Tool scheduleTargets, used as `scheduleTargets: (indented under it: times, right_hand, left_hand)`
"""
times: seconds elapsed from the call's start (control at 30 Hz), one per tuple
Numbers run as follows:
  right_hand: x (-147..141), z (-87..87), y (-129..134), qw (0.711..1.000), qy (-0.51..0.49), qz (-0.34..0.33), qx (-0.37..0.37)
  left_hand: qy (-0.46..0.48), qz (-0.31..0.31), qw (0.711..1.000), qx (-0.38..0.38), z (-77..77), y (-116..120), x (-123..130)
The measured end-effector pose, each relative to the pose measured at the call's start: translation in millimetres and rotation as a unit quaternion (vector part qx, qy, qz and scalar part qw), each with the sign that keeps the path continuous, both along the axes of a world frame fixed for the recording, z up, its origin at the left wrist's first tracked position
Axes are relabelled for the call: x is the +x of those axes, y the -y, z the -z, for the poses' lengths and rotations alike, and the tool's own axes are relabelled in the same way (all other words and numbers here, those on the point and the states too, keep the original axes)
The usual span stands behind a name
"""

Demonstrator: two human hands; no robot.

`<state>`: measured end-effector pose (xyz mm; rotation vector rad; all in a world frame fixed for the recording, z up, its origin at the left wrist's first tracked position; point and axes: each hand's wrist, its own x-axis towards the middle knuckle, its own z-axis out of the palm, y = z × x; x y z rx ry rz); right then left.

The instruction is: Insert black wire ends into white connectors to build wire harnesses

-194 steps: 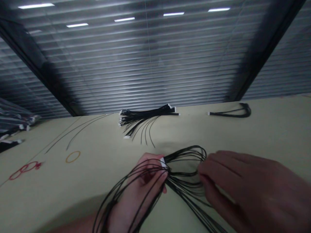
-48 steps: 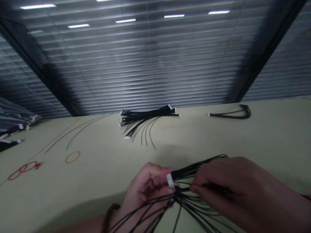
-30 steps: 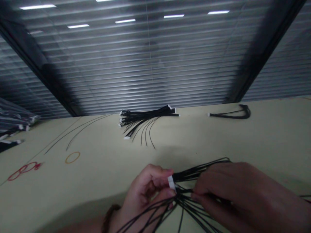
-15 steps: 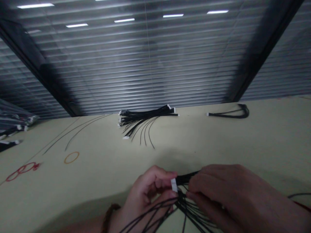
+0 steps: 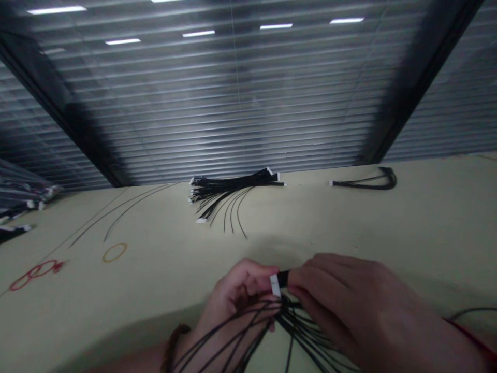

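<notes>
My left hand [image 5: 236, 300] pinches a white connector [image 5: 275, 286] at the end of a black wire harness [image 5: 306, 331]. Close on its right, my right hand [image 5: 349, 305] has its fingers closed around the black wires [image 5: 283, 278] just behind the connector. Loose black wires fan out below both hands, some crossing over my left hand and wrist. My right fingertips are partly hidden behind the back of that hand.
Several black harnesses with white ends [image 5: 233, 189] lie bunched at the table's back edge. A folded harness [image 5: 365, 183] lies to their right. On the left are a yellow rubber band [image 5: 114, 253], red bands [image 5: 37, 273] and bagged harnesses [image 5: 23, 191]. Window blinds [image 5: 240, 103] stand behind.
My right hand has shifted slightly left and up, closer to the connector, and now covers more of the wires behind it. The connector has moved slightly up and left with my left hand.
</notes>
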<state>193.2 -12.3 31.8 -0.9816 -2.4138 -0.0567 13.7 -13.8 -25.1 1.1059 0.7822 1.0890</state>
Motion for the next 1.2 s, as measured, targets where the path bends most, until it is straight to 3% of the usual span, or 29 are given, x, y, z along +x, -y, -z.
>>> scheduleTargets:
  times: [0.07, 0.13, 0.27, 0.37, 0.57, 0.67, 0.77, 1.03, 1.2]
  right_hand:
    - [5, -4.3, 0, 0.998, 0.010, 0.028, 0.062]
    - [15, -4.1, 3, 0.995, 0.034, 0.062, 0.071]
    - [31, 10.8, 11, 0.985, 0.163, 0.027, -0.042]
    - [25, 19.1, 11, 0.969, 0.204, 0.026, -0.136]
    - [-8, 16.1, -2, 0.969, 0.023, 0.031, -0.246]
    - [-13, 16.4, -6, 0.936, -0.032, 0.024, -0.349]
    - [-13, 17.7, -8, 0.913, -0.063, 0.029, -0.401]
    - [-12, 20.0, -9, 0.900, -0.080, 0.040, -0.427]
    - [-8, 20.3, -4, 0.955, -0.049, 0.038, -0.291]
  left_hand:
    - [-0.008, -0.028, 1.000, -0.001, -3.3, -3, 0]
    - [-0.016, -0.052, 0.998, -0.002, -5.2, -7, 0]
    - [-0.026, -0.083, 0.996, 0.000, -5.6, -14, -2]
    - [-0.030, -0.093, 0.995, 0.001, -7.2, -16, -2]
    - [-0.037, -0.096, 0.995, -0.011, -16.7, -9, 0]
    - [-0.036, -0.096, 0.995, -0.013, -20.8, -5, 0]
    - [-0.035, -0.099, 0.994, -0.013, -22.3, -4, 0]
    - [-0.037, -0.106, 0.994, -0.019, -22.1, -4, 2]
    - [-0.043, -0.100, 0.994, -0.024, -23.0, -3, 0]
